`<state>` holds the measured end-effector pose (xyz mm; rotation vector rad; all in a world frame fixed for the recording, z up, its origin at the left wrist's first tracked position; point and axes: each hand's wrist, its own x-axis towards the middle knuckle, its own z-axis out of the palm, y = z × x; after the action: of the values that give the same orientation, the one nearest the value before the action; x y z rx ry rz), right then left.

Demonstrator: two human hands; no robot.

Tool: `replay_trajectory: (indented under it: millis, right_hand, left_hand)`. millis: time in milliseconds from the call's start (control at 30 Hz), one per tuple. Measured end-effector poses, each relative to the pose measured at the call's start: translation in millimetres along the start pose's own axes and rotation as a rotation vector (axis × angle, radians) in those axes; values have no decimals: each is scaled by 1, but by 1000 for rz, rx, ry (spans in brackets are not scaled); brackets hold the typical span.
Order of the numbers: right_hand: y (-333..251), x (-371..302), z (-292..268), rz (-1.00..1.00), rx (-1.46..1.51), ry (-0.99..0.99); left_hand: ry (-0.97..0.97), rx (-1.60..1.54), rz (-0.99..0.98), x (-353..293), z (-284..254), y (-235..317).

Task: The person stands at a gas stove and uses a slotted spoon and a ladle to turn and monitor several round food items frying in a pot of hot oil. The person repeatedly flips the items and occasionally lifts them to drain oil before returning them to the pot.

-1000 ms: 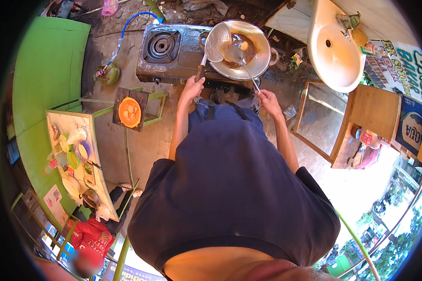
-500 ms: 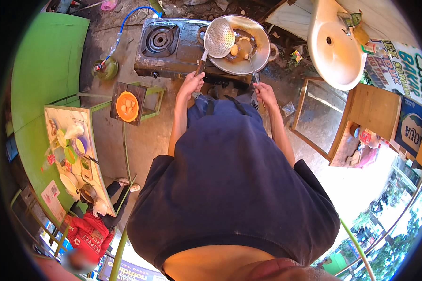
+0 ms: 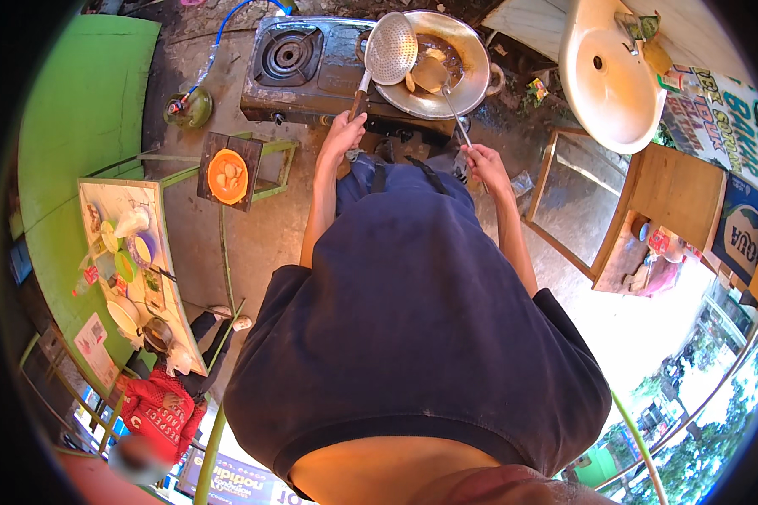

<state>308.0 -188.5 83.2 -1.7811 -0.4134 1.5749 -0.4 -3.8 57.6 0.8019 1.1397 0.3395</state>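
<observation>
My left hand [image 3: 344, 135] is closed around the dark handle of a skimmer [image 3: 392, 48]. The skimmer's wide perforated metal bowl hangs over the left rim of a wok [image 3: 477, 63], with no food visible in it. In my right hand [image 3: 487, 166] is the thin handle of a metal spatula [image 3: 456, 114], whose broad blade lies in the wok. Dark oil fills the bottom of the wok. Light brown food pieces [image 3: 410, 82] sit beside the blade, and part of them is hidden behind it.
The wok rests on the right side of a two-burner gas stove [image 3: 288, 55]. An orange bowl [image 3: 227, 176] with round pieces stands on a small stand at left. Beyond it is a crowded table [image 3: 189, 332], with a person in red [image 3: 160, 408] nearby. A sink [image 3: 577, 63] is at right.
The spatula blade has shifted left and nearer within the wok, among the food pieces. My right hand has moved slightly right. The skimmer stays over the wok's left rim.
</observation>
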Motion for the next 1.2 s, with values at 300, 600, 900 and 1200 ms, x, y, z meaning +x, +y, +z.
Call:
replay_trajectory:
  millis: [300, 600, 900, 1200]
  right_hand:
    - [16, 1, 8, -139, 72, 101]
    - [4, 45, 19, -240, 134, 240]
    - [9, 92, 26, -338, -6, 422]
    - [4, 49, 42, -153, 457, 165]
  left_hand:
    - [9, -1, 3, 1, -3, -6]
    - [164, 207, 190, 9, 1, -13]
    - [267, 409, 325, 32, 24, -36]
    - [259, 368, 198, 32, 40, -44]
